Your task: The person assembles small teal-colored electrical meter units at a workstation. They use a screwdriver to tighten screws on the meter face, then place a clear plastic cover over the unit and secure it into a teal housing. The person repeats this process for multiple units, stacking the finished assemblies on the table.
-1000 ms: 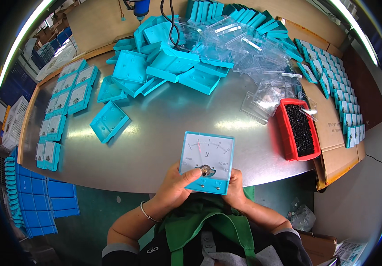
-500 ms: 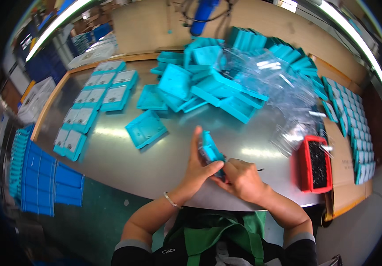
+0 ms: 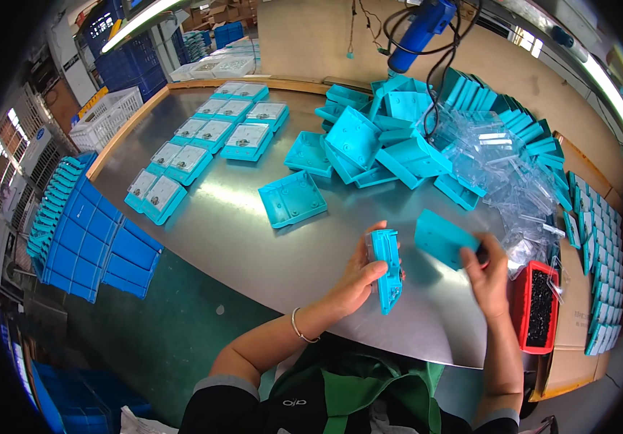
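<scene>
My left hand [image 3: 351, 288] grips a teal plastic housing [image 3: 387, 286], tipped up on its side with its narrow edge toward me. A greyish face of that housing shows beside my fingers. To the right, my right hand [image 3: 492, 283] holds a separate teal shallow tray [image 3: 442, 237] by its right end, tilted above the metal table. The two pieces are apart. Nearest to them on the table is a loose open teal tray [image 3: 291, 201], beyond my left hand.
A heap of teal trays [image 3: 358, 141] lies at the back, beside a pile of clear plastic covers [image 3: 503, 159]. Rows of teal-and-white units [image 3: 199, 130] stand at left. A red bin [image 3: 521, 318] of small black parts is at right, near more stacked units [image 3: 601, 267].
My hands were together on one teal piece; now they are apart. My right hand has moved right and holds a separate teal tray. The view has shifted, with the scene sliding right.
</scene>
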A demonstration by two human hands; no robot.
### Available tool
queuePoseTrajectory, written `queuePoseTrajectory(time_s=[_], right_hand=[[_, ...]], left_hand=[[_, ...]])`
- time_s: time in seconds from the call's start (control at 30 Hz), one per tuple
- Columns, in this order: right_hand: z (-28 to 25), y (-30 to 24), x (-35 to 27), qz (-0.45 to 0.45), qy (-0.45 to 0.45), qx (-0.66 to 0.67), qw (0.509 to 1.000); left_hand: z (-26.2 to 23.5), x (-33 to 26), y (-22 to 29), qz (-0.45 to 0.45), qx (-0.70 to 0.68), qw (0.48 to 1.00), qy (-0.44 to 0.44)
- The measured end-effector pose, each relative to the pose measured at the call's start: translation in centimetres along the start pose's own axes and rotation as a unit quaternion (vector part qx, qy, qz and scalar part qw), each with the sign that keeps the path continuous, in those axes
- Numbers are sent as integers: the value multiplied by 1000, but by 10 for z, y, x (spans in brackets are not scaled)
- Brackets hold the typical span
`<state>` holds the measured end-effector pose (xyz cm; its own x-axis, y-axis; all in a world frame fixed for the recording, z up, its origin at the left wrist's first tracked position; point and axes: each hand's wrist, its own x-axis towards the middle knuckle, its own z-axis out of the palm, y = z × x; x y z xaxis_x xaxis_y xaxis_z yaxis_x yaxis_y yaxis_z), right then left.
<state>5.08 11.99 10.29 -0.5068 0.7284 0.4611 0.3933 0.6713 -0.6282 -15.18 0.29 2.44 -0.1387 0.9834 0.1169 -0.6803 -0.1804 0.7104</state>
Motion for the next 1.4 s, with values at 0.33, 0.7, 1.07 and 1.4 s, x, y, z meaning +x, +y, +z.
queuePoseTrajectory(time_s=[0.33, 0.7, 1.07, 1.4], right_hand=[[-11, 19, -27, 72, -207, -165, 962], [-14, 1, -54, 180, -172, 117, 961], [33, -30, -70, 226, -160, 430, 860], [32, -28, -88, 131, -212, 374, 893]], left_hand=[[20, -17, -2, -59, 70, 995, -50], [22, -16, 8, -87, 96, 991, -33], [29, -18, 0, -14, 81, 996, -20], [32, -28, -3, 49, 320, 942, -91]])
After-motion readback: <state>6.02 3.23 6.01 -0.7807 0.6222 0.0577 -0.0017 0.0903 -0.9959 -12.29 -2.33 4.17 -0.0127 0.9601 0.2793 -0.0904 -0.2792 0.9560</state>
